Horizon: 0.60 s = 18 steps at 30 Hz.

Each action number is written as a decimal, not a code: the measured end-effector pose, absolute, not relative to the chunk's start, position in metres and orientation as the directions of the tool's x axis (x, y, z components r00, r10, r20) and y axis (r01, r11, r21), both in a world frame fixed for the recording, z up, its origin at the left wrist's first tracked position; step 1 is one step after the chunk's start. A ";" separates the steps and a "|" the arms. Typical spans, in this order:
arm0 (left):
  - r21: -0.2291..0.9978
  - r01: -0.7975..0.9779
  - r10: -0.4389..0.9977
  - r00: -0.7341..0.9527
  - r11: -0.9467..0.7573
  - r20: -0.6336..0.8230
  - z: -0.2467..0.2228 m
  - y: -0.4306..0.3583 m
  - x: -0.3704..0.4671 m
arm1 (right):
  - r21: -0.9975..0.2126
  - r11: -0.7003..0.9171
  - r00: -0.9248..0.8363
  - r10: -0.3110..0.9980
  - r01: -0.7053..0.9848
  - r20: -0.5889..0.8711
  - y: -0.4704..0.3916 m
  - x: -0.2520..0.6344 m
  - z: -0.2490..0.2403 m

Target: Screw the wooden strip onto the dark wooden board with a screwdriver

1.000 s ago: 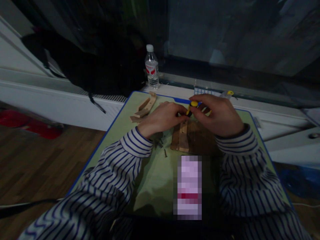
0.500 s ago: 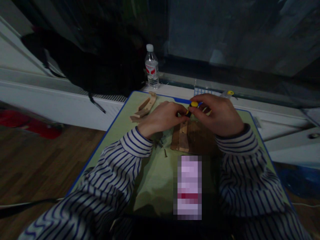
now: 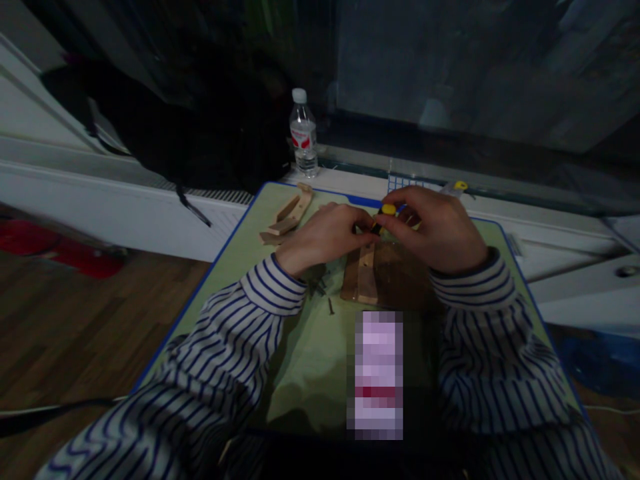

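Observation:
A short yellow-and-black screwdriver (image 3: pixel 389 210) stands tilted over the far part of a brown board (image 3: pixel 400 277). Thumb and fingers of my right hand (image 3: pixel 435 230) pinch its yellow end. My left hand (image 3: pixel 325 233) closes its fingertips around the lower black part; the tip is hidden there. Below the fingers a pale wooden strip (image 3: pixel 368 280) with holes lies along the board's left side, its far end covered by my left hand. Several dark screws (image 3: pixel 320 285) lie beside the board, and a single screw (image 3: pixel 331 306) rests nearer to me.
More wooden pieces (image 3: pixel 290 217) lie at the table's (image 3: pixel 300 373) far left. On the sill behind stand a water bottle (image 3: pixel 303 137) and a yellow-ended tool (image 3: pixel 457 188). A black bag (image 3: pixel 200 133) leans at the left. A blurred-out pink rectangle (image 3: pixel 379 373) is near me.
My right fingers have shifted very slightly on the screwdriver's yellow end. My left hand and the wooden pieces stay where they were.

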State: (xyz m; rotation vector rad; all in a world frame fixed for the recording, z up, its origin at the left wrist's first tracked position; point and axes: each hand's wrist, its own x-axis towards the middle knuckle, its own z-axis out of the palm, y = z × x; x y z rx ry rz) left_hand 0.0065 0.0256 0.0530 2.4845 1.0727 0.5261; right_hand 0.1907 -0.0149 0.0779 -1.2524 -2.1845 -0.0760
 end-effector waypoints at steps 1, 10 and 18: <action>0.483 0.599 0.744 0.641 -0.639 0.189 0.053 0.026 0.006 | -0.244 0.550 -0.364 0.765 0.799 0.531 -0.015 0.191 0.078; 0.474 0.585 0.727 0.658 -0.658 0.197 0.049 0.027 0.007 | -0.221 0.545 -0.369 0.762 0.808 0.532 -0.016 0.190 0.080; 0.438 0.610 0.733 0.652 -0.660 0.195 0.053 0.025 0.007 | -0.251 0.561 -0.364 0.756 0.789 0.543 -0.018 0.188 0.079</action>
